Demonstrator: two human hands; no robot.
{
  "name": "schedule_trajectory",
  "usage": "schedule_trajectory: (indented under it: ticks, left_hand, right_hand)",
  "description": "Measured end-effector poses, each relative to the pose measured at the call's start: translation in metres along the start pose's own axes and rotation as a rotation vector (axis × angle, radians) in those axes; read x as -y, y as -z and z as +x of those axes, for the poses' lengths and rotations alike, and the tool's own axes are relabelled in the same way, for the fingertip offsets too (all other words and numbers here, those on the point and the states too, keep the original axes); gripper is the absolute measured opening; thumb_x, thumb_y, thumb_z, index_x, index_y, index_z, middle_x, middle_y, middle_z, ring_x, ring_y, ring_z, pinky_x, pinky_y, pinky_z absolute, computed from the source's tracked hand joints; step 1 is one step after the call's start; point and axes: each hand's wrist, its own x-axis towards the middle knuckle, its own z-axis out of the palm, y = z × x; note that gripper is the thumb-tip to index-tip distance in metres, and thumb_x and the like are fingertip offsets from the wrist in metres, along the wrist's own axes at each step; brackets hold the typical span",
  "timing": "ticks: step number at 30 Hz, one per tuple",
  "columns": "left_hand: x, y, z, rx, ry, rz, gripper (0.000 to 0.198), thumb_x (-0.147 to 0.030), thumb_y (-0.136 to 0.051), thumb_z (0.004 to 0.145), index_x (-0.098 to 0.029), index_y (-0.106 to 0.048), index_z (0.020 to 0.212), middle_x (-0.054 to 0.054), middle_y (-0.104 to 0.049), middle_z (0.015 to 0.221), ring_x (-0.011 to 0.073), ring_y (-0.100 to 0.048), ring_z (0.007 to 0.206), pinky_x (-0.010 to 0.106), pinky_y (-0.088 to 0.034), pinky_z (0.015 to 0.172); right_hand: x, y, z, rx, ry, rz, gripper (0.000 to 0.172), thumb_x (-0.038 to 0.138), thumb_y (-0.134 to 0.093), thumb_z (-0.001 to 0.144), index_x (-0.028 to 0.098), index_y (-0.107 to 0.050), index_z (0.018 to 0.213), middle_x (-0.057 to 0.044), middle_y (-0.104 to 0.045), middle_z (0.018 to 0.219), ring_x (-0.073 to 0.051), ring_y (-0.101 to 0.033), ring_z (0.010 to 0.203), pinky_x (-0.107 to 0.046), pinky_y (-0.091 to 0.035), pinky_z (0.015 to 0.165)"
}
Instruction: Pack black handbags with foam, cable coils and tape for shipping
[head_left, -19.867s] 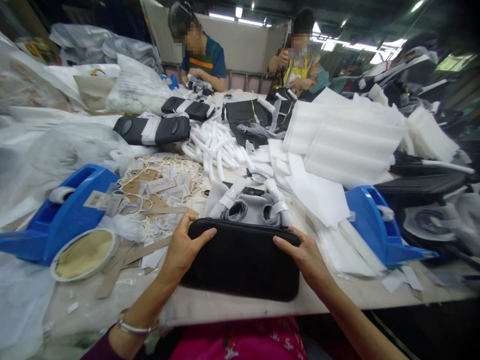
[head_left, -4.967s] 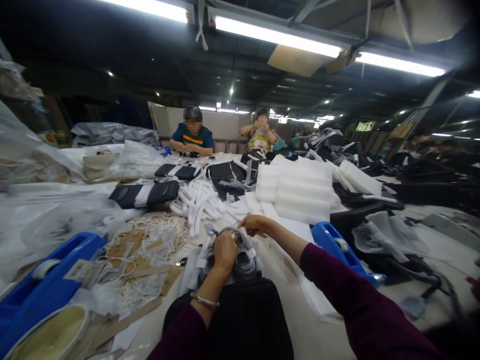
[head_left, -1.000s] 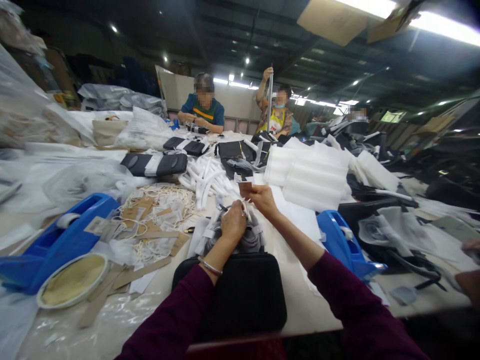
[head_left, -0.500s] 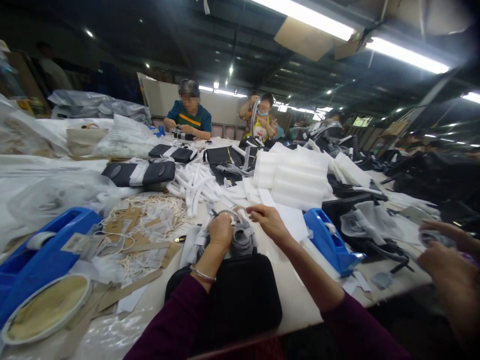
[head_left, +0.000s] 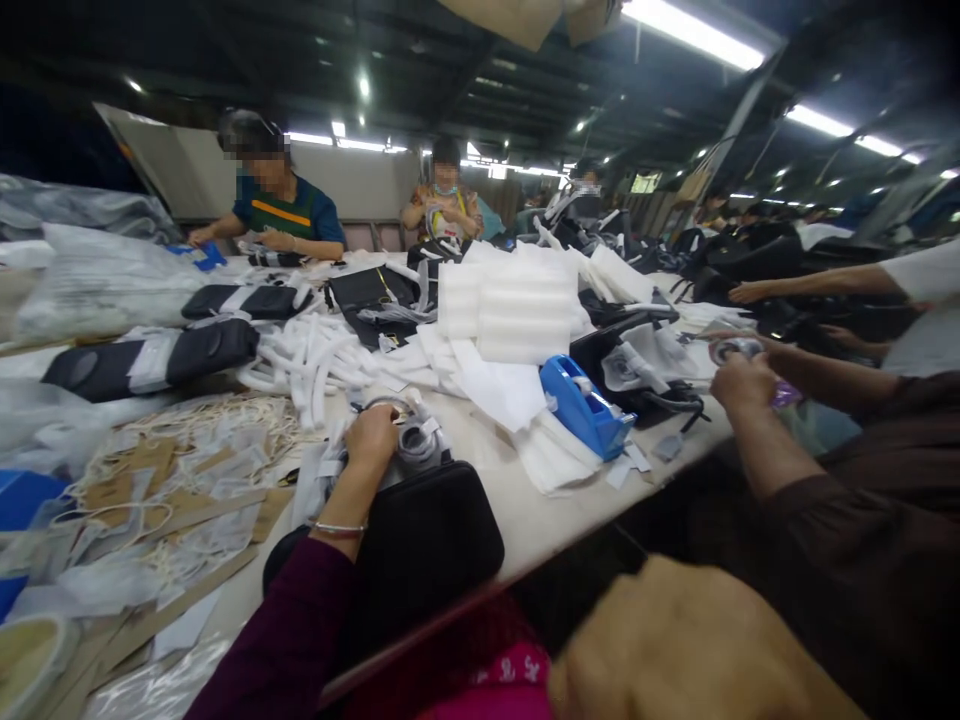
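The person's left hand (head_left: 373,432) is curled over a grey bundle wrapped in white foam (head_left: 415,440), and the fingers are pressed down on it. The bundle sits on the desk (head_left: 517,500) just behind the black case (head_left: 420,545), touching its far edge. The case lies at the near edge of the desk, right in front of the person.

Half a second ago the right hand was out by the bundle too, pinching at its top. Now it has pulled back. A big blurry hand (head_left: 697,650) fills the bottom corner, very close to the camera, and I cannot tell if it is spread or closed.

The view has also swung to the right since then. The blue tape holder (head_left: 583,405) to the right of the case now sits near the middle of the picture. A co-worker's hands (head_left: 739,375) beyond the tape holder hold a small roll. The heap of tags and white strings (head_left: 172,470) is left of the case.
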Motion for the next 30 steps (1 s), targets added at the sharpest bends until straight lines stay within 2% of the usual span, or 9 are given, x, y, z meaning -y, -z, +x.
schedule_trajectory:
  ticks: [3,5,7,8,13,17,20,26,30]
  left_hand:
    - [-0.001,0.0,-0.002,-0.013,-0.002,0.005,0.038,-0.015,-0.043,0.084,-0.027,-0.069,0.109,0.009,-0.069,0.116,0.0274,-0.064,0.107,0.036,-0.049,0.084]
    - [-0.002,0.0,-0.003,-0.02,-0.005,0.006,0.037,-0.016,-0.044,0.084,-0.027,-0.069,0.109,0.009,-0.069,0.115,0.0276,-0.064,0.107,0.036,-0.049,0.084]
    - [-0.002,0.0,-0.003,-0.023,-0.004,0.006,0.037,-0.016,-0.044,0.084,-0.027,-0.069,0.109,0.009,-0.07,0.114,0.028,-0.064,0.106,0.036,-0.049,0.084]
    - [-0.002,0.0,-0.004,-0.022,-0.002,0.005,0.036,-0.017,-0.045,0.084,-0.026,-0.069,0.109,0.01,-0.07,0.113,0.0283,-0.064,0.106,0.036,-0.049,0.084]
    - [-0.003,0.001,-0.005,-0.035,-0.003,-0.008,0.036,-0.017,-0.046,0.083,-0.027,-0.07,0.107,0.008,-0.071,0.112,0.0279,-0.064,0.104,0.036,-0.05,0.083]
    - [-0.001,-0.002,-0.004,-0.048,-0.011,-0.013,0.036,-0.016,-0.045,0.084,-0.028,-0.07,0.107,0.008,-0.071,0.11,0.0265,-0.065,0.102,0.035,-0.05,0.083]
    - [0.001,-0.005,-0.002,-0.055,-0.015,-0.025,0.036,-0.016,-0.045,0.083,-0.027,-0.07,0.107,0.009,-0.071,0.109,0.0273,-0.066,0.101,0.036,-0.05,0.082]
    - [0.001,-0.005,-0.001,-0.059,-0.021,-0.044,0.037,-0.015,-0.044,0.082,-0.026,-0.071,0.105,0.011,-0.071,0.11,0.0309,-0.065,0.103,0.041,-0.051,0.083]
    - [0.0,-0.004,-0.001,-0.046,-0.015,-0.055,0.037,-0.015,-0.045,0.081,-0.025,-0.071,0.106,0.011,-0.07,0.112,0.0313,-0.064,0.105,0.04,-0.05,0.084]
  right_hand:
    - [-0.029,-0.057,0.0,0.078,-0.121,-0.118,0.025,0.04,-0.056,0.091,0.021,-0.067,0.079,-0.003,-0.066,0.069,-0.016,-0.063,0.06,-0.027,-0.051,0.053]
    - [-0.062,-0.075,0.011,0.052,-0.241,-0.483,0.025,0.029,-0.048,0.095,0.018,-0.067,0.082,-0.004,-0.066,0.078,-0.015,-0.063,0.07,-0.025,-0.051,0.063]
    - [-0.097,-0.081,0.026,0.081,-0.233,-0.829,0.016,0.015,-0.052,0.09,0.014,-0.066,0.097,-0.01,-0.065,0.101,-0.02,-0.061,0.095,-0.03,-0.05,0.08]
    - [-0.112,-0.083,0.033,0.118,-0.21,-0.948,0.02,0.009,-0.053,0.087,0.012,-0.064,0.103,-0.013,-0.063,0.108,-0.022,-0.058,0.102,-0.032,-0.049,0.084]
    - [-0.149,-0.091,0.062,0.333,-0.113,-1.222,0.022,0.0,-0.047,0.081,0.007,-0.063,0.095,-0.017,-0.06,0.098,-0.028,-0.053,0.097,-0.034,-0.048,0.072]
    - [-0.149,-0.093,0.071,0.358,-0.065,-1.242,0.024,-0.001,-0.041,0.083,0.009,-0.062,0.092,-0.015,-0.06,0.096,-0.027,-0.052,0.093,-0.033,-0.044,0.066]
    - [-0.144,-0.092,0.059,0.357,-0.019,-1.243,0.022,0.0,-0.044,0.083,0.013,-0.061,0.09,-0.011,-0.06,0.095,-0.025,-0.051,0.091,-0.032,-0.042,0.067]
    - [-0.112,-0.092,-0.004,0.251,0.08,-1.168,0.021,-0.003,-0.049,0.078,0.017,-0.056,0.079,-0.006,-0.056,0.083,-0.022,-0.047,0.081,-0.032,-0.037,0.065]
    - [-0.078,-0.096,-0.051,0.289,0.129,-1.014,0.018,0.001,-0.048,0.081,0.017,-0.055,0.081,-0.006,-0.057,0.085,-0.021,-0.046,0.079,-0.033,-0.038,0.068]
